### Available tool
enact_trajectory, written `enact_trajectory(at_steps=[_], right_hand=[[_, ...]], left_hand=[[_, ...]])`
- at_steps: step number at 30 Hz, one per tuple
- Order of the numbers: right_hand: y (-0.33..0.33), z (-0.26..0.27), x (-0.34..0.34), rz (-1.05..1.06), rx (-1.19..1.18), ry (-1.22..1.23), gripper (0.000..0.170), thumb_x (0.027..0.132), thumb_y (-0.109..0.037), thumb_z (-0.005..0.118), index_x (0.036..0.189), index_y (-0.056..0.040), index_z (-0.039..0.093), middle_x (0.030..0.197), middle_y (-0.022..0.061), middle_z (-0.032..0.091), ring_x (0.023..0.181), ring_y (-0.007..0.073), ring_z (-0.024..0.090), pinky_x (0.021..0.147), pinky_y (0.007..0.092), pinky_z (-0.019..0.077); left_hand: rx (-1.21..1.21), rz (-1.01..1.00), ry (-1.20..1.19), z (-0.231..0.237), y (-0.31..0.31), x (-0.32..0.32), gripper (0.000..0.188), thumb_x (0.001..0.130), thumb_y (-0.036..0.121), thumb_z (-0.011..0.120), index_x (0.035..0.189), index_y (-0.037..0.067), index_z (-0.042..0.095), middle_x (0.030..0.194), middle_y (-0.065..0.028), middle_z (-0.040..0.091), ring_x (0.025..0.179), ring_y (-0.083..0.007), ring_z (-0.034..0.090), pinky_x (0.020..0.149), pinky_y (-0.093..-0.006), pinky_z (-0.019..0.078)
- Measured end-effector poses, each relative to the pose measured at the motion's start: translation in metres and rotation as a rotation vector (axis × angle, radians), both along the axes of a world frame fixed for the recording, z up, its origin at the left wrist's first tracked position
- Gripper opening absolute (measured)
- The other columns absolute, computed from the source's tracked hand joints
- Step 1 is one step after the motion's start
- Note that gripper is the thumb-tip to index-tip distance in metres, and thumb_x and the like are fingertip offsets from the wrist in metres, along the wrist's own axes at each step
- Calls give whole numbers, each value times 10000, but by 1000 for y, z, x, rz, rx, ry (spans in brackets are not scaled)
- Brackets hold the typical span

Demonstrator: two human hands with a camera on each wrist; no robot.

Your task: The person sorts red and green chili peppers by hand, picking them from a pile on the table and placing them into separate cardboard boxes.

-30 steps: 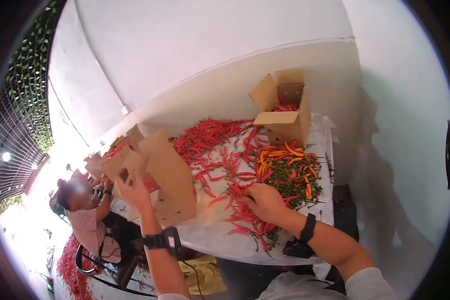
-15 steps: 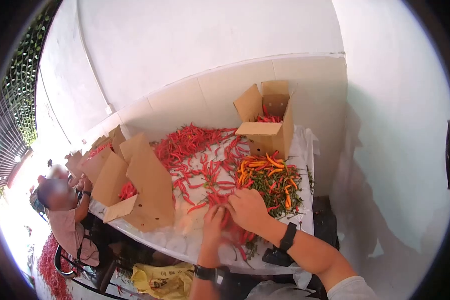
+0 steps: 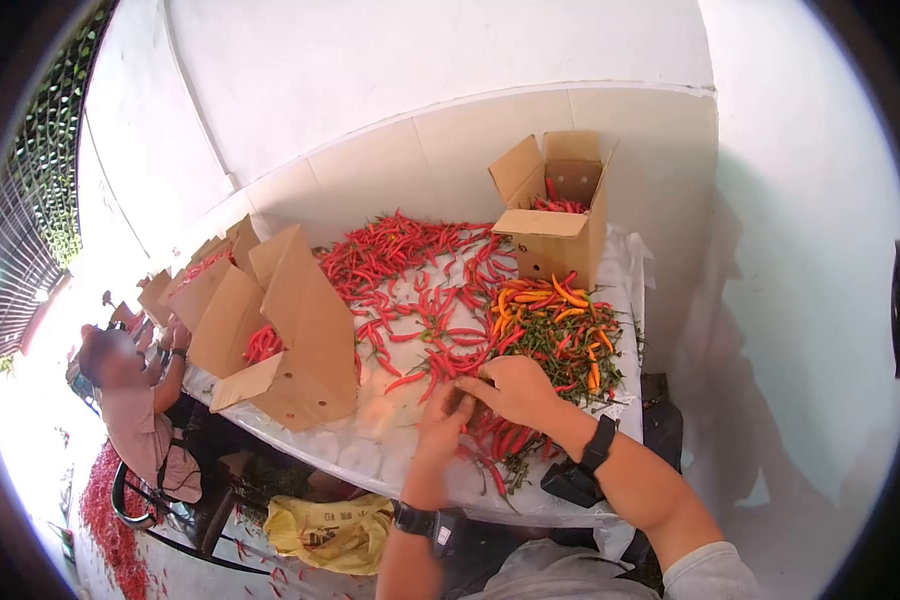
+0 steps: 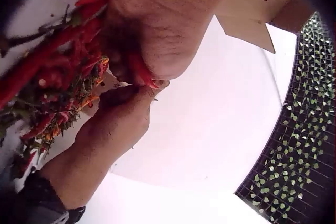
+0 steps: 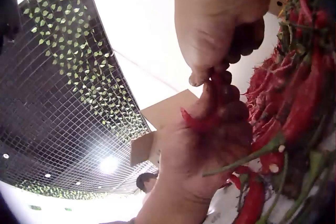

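Both hands meet over the near part of the table. My left hand [image 3: 438, 432] holds a red chili pepper [image 5: 198, 121] across its palm, the curved tip showing past the fingers. My right hand [image 3: 522, 390] has its fingers curled, and its thumb and fingertips pinch the other end of this chili; the stem end is hidden between the fingers. Right below and beside the hands lie loose red chilies [image 3: 500, 440] with green stems. Close to the right hand is a heap of green stems [image 3: 560, 345] mixed with orange and red chilies.
An open cardboard box [image 3: 315, 350] with red chilies stands left, another box [image 3: 545, 250] at the back right. A red chili pile [image 3: 390, 250] lies by the wall. A person [image 3: 140, 420] sits at the left. A yellow sack [image 3: 320, 530] lies below the table edge.
My left hand has come from the left cardboard box to the right hand above the chilies. Over the last half second both hands stay together, working on one chili.
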State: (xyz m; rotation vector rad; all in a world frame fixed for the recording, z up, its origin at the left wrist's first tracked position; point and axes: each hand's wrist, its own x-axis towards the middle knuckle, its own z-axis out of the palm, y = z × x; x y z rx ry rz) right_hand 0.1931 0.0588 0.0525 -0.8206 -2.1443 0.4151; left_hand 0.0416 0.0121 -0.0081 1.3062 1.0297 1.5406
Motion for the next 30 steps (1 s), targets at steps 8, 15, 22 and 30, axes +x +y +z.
enact_trajectory(at_steps=[8, 15, 22, 30], right_hand=[[4, -7, -7, 163, -322, 200, 433, 851, -374, 540, 642, 1, 589, 592, 174, 549, 558, 324, 542, 531, 400, 413], [3, -4, -8, 283, -581, 281, 342, 900, -278, 551, 803, 38, 636, 624, 9, 556, 593, 51, 459, 539, 249, 416], [-1, -4, -13, 353, -1039, 507, 312, 889, -319, 575, 810, -24, 637, 619, -25, 509, 538, 58, 419, 510, 225, 372], [4, -6, -10, 302, -1001, 621, 241, 851, -292, 635, 789, -60, 618, 689, -14, 553, 608, 62, 474, 570, 223, 397]], left_hand=[[-170, -84, -222, 20, -12, 1, 235, 883, 53, 529, 1115, 18, 539, 980, -12, 595, 831, -100, 558, 699, -247, 456], [-148, -173, -364, 26, -18, 0, 255, 873, 80, 557, 1121, 27, 525, 968, -22, 587, 773, -113, 565, 611, -229, 443], [-112, -263, -370, 25, -18, -4, 250, 883, 130, 567, 1112, 45, 515, 971, -31, 581, 807, -133, 580, 588, -219, 429], [-155, -151, -478, 27, -17, -1, 197, 895, 133, 544, 1077, 60, 525, 919, -31, 582, 743, -117, 546, 562, -221, 425]])
